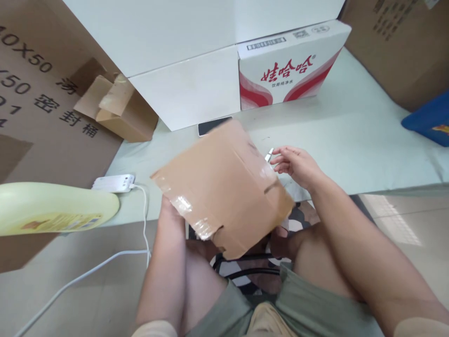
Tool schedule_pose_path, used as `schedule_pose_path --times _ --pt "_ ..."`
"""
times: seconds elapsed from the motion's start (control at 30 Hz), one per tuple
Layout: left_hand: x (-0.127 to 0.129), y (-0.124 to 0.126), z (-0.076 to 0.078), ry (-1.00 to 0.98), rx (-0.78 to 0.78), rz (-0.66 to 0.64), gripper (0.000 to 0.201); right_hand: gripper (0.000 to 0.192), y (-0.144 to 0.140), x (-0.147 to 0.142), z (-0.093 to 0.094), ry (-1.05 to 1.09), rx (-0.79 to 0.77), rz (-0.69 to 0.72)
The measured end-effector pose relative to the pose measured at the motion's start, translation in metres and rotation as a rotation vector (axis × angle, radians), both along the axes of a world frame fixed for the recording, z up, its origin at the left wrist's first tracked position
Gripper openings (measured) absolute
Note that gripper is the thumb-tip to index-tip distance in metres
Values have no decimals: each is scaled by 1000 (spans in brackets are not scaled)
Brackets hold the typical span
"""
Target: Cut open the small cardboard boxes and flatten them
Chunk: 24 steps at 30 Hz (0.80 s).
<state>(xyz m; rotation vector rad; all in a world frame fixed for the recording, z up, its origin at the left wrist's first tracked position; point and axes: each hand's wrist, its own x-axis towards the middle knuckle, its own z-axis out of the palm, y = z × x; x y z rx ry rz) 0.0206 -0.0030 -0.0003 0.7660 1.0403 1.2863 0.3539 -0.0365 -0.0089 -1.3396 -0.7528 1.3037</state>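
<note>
A brown cardboard box (217, 187), with clear tape along its edges and slots at its lower corners, is tilted above my lap. My left hand (170, 208) grips its left side; the fingers are hidden behind the cardboard. At the box's right edge, my right hand (293, 164) has its fingers curled, with a small slim silvery-white tool (269, 155) at the fingertips. Part of that tool is hidden by the box edge, and its exact kind cannot be made out.
Behind stand white cartons (189, 89) and a red-and-white water carton (284, 75). A phone (213, 126) lies before them. At left are a small open cardboard box (129, 112), a white power bank (114, 183) with cable, and a pale yellow bottle (56, 206). A blue container (430, 119) is at right.
</note>
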Motion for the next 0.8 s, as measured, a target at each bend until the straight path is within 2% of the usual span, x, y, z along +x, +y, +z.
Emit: schedule_pose_path --times 0.13,0.3,0.37,0.5,0.63,0.7,0.8 --pt "-7 12 2 -23 92 96 47 32 6 7 -7 67 -8 -58" --pt "-3 19 2 -33 98 141 49 50 3 -13 -9 186 13 179" --pt "-3 19 1 -32 77 147 48 53 0 -24 -7 166 28 215" --pt "-6 13 2 -55 149 165 42 49 -2 -35 -5 69 21 142" --pt "-7 4 6 -112 187 77 58 39 1 -32 -8 5 19 34" --pt "-6 4 4 -100 162 60 56 36 2 -31 -11 -51 50 0" --pt "-3 8 -4 -30 37 151 45 37 2 -32 -12 -111 108 -59"
